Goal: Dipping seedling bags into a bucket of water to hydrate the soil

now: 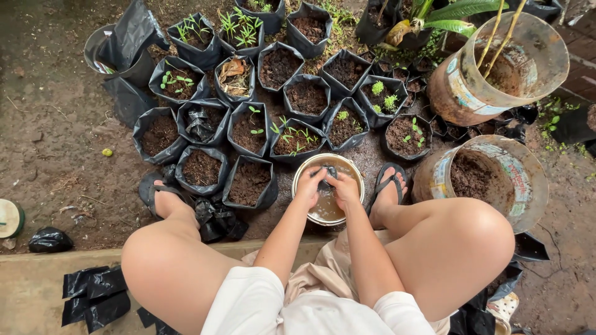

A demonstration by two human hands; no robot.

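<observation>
Left hand (310, 181) and right hand (343, 186) together over bowl (304, 170) of muddy water, both clamped on dark bag (327, 172). Bowl on ground between feet, just near soil-filled bags (248, 181). Rusty bucket (521, 180) right.

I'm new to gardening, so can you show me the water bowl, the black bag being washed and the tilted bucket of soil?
water bowl (302, 166), head view, left rim
black bag (327, 172), head view, part between the hands
tilted bucket of soil (524, 180), head view, right wall

Glossy metal bowl (327, 189), shiny black plastic grow bags (248, 181), rough soil
</observation>
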